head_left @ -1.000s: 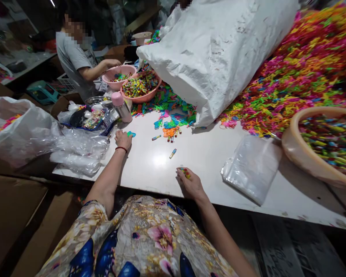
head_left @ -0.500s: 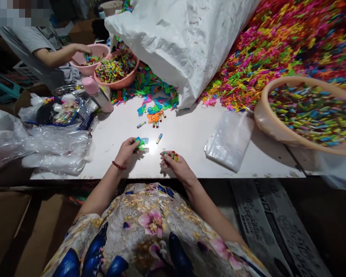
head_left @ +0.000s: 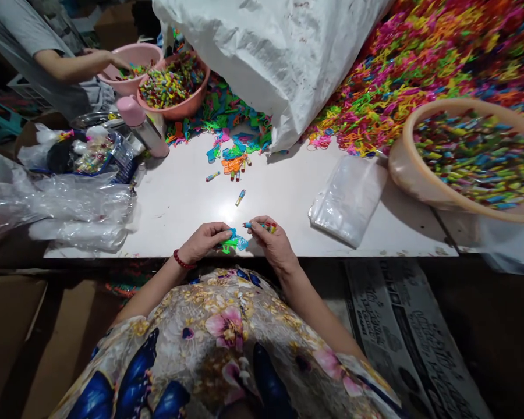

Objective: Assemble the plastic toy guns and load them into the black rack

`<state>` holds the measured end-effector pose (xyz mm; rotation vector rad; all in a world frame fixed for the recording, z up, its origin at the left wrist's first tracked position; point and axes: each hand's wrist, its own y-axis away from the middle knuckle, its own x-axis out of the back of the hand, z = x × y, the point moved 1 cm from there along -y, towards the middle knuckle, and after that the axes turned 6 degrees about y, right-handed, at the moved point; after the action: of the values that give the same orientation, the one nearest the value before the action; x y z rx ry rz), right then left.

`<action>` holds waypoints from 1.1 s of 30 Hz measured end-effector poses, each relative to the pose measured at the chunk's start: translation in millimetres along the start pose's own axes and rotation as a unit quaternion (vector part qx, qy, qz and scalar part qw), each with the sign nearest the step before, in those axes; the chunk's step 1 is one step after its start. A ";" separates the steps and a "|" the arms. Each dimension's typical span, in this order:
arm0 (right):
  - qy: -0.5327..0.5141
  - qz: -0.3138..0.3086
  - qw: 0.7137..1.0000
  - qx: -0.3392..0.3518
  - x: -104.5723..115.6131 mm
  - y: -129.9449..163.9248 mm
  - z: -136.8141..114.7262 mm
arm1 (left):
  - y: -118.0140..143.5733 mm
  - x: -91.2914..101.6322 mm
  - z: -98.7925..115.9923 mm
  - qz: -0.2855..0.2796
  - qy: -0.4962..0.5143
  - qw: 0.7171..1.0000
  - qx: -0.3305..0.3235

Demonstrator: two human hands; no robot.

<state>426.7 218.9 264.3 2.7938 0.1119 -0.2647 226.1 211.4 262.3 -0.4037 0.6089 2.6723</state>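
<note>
My left hand (head_left: 207, 240) is closed on small flat blue and green plastic pieces (head_left: 236, 240), one with a mesh pattern. Just to its right, my right hand (head_left: 271, 238) pinches a small blue-and-red tube (head_left: 247, 225) at the fingertips, while more small coloured tubes (head_left: 268, 226) stick out between its fingers. Both hands are over the table's front edge, close together but apart. A loose tube (head_left: 240, 198) lies on the white table in front of them, and another tube (head_left: 212, 176) is farther left. Beyond these sits a little heap of orange pieces (head_left: 234, 165) with several tubes.
A clear plastic bag stack (head_left: 349, 201) lies right, beside a peach basin (head_left: 404, 157) of tubes. Behind are a white sack (head_left: 283, 64) and a colourful heap (head_left: 375, 87). A pink-capped bottle (head_left: 151, 137) stands left, near an orange basin (head_left: 187, 107). Another person's arm (head_left: 76, 65) reaches into a pink basin (head_left: 122, 86).
My hands have come closer together, the left one moving right with the plastic pieces. The tube at my right fingertips now points toward them. The view has shifted slightly.
</note>
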 end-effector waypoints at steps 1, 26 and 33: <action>0.003 -0.014 1.000 0.002 -1.3 2.2 -0.2 | 2.1 -1.7 0.2 -0.004 -0.004 1.000 0.003; 0.128 -0.075 0.988 0.041 4.3 14.5 -0.9 | 1.3 -6.9 0.1 -0.036 0.070 0.995 0.069; 0.203 -0.097 0.971 0.079 1.6 21.3 -8.1 | -5.7 -5.3 -4.8 -0.026 0.117 0.988 0.101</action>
<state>431.9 201.6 278.2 2.9572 0.4799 0.2705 234.1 212.4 258.0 -0.6702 0.9149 2.5017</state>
